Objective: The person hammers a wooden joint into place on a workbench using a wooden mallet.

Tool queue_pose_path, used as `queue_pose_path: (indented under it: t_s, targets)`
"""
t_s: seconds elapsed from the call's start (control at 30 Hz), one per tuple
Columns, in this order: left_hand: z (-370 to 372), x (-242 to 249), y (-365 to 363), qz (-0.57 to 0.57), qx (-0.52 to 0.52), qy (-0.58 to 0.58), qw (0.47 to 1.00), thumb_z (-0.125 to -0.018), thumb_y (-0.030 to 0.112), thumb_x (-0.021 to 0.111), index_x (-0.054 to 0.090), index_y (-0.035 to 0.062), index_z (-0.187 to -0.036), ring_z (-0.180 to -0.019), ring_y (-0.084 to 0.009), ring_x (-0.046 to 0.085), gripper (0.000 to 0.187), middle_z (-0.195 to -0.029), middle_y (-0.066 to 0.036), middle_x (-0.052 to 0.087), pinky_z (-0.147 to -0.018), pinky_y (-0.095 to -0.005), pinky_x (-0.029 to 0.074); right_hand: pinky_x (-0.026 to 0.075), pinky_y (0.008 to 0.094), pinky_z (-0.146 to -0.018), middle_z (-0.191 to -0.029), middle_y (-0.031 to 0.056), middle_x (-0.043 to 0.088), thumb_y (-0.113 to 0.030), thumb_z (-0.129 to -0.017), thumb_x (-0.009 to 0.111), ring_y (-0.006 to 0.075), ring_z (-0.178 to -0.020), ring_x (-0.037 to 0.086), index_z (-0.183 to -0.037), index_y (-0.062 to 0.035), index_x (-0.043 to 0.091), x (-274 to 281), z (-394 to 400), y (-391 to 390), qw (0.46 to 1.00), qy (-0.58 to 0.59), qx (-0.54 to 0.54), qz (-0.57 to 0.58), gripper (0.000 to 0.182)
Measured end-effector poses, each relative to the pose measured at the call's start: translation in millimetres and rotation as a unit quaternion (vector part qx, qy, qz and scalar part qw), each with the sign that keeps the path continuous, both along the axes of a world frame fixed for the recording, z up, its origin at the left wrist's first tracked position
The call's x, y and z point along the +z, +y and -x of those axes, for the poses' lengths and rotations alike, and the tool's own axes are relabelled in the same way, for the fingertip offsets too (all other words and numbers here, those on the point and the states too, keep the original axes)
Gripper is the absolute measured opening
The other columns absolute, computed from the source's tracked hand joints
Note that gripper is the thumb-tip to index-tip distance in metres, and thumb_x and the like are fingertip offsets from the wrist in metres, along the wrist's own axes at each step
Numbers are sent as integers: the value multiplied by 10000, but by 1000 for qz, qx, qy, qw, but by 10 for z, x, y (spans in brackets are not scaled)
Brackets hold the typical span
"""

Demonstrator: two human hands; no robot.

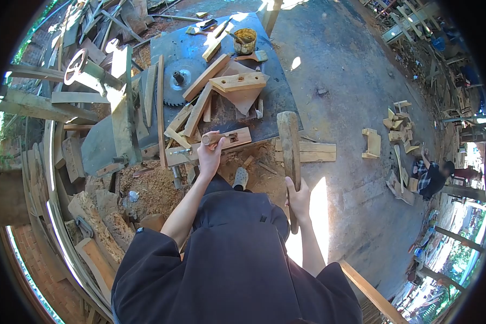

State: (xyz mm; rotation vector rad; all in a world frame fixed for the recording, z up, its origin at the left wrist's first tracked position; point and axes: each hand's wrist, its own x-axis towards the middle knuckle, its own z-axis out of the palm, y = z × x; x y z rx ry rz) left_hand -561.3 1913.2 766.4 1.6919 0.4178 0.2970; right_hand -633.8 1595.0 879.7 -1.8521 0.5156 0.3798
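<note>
My left hand [209, 156] is closed around the wooden handle of a chisel [215, 139], over a wooden board [242, 137] at the near edge of the table. A dark, squarish hole shows in that board just right of the handle. Small metal pieces [184, 153] lie at the board's left end. On the other side, my right hand [298, 197] grips a long wooden mallet [289, 135] by its narrow lower part. Its thick head points away from me, beyond the table's right edge.
The metal table [278, 81] carries a circular saw blade [179, 76], a drilled wooden piece [238, 82], a paintbrush [252, 56] and a yellowish pot [245, 41]. A handwheel machine [100, 75] stands left. Sawdust and offcuts lie below. Far right, a person [434, 175] sits near wood pieces.
</note>
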Motion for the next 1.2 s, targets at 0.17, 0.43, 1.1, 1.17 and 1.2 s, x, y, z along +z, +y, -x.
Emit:
queue_pose_path:
  t_s: [0.17, 0.43, 1.1, 1.17, 1.2]
  targets:
    - [-18, 71, -89, -23, -9, -9, 1000, -1006, 71, 804, 672, -4, -1305, -1139, -162, 733, 335, -1267, -118, 763, -1008, -333, 608, 472, 281, -431, -654, 10, 578, -419, -1064, 742, 107, -460, 581, -1037, -13, 627, -14, 19, 20, 1000, -2, 7, 3, 423]
    - [49, 154, -137, -94, 11, -27, 995, -988, 113, 825, 682, 65, -1264, -992, -190, 786, 315, -1057, -122, 811, -897, -365, 611, 469, 279, -431, -654, 8, 568, -446, -1060, 741, 106, -458, 580, -1027, -14, 620, 2, 50, 49, 1000, -3, 12, 5, 450]
    - [36, 168, -241, -130, -4, 7, 991, -977, 129, 844, 680, 45, -1233, -1017, -201, 795, 315, -1078, -136, 803, -878, -353, 633, 478, 304, -434, -653, 17, 572, -460, -1057, 740, 118, -471, 583, -1007, -25, 620, -20, 68, 102, 999, 20, 20, 16, 454]
    - [-5, 212, -234, -144, -12, 4, 990, -970, 150, 852, 678, 54, -1217, -1012, -233, 805, 317, -1061, -144, 807, -868, -364, 632, 479, 303, -435, -653, 18, 574, -455, -1057, 741, 118, -472, 584, -1001, -27, 618, -17, 55, 118, 1000, 19, 19, 6, 449]
    - [71, 260, -258, -154, -21, 9, 988, -962, 170, 859, 675, 64, -1201, -1006, -266, 815, 320, -1043, -152, 811, -858, -376, 631, 479, 303, -436, -653, 19, 575, -451, -1057, 742, 119, -472, 585, -995, -28, 617, 34, 125, 104, 999, 27, 18, -1, 445]
